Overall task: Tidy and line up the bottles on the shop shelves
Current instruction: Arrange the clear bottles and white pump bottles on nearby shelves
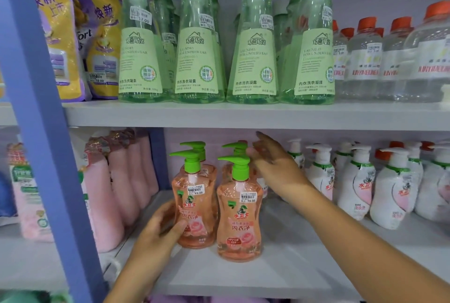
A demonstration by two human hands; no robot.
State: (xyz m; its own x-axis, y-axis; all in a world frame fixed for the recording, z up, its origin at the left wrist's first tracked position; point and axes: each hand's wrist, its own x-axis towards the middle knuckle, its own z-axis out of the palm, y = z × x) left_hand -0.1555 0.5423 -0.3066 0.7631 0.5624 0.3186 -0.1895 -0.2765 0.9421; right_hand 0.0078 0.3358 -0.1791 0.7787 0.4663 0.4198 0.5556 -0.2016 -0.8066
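While the left hand (pixel 160 227) curls around the front-left peach-pink pump bottle (pixel 194 202) on the lower grey shelf (pixel 243 276) (steadying it, I guess), the right hand (pixel 272 163), fingers loosely spread, reaches toward the rear bottles (pixel 237 150).

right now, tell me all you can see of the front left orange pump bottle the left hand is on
The front left orange pump bottle is clear plastic filled with peach-pink liquid, with a green pump head whose spout points left. It has a white price sticker reading 19.00 and a rose-printed label. It stands upright on the lower shelf, slightly behind its right neighbour. The left hand grips its lower left side, thumb across the front.
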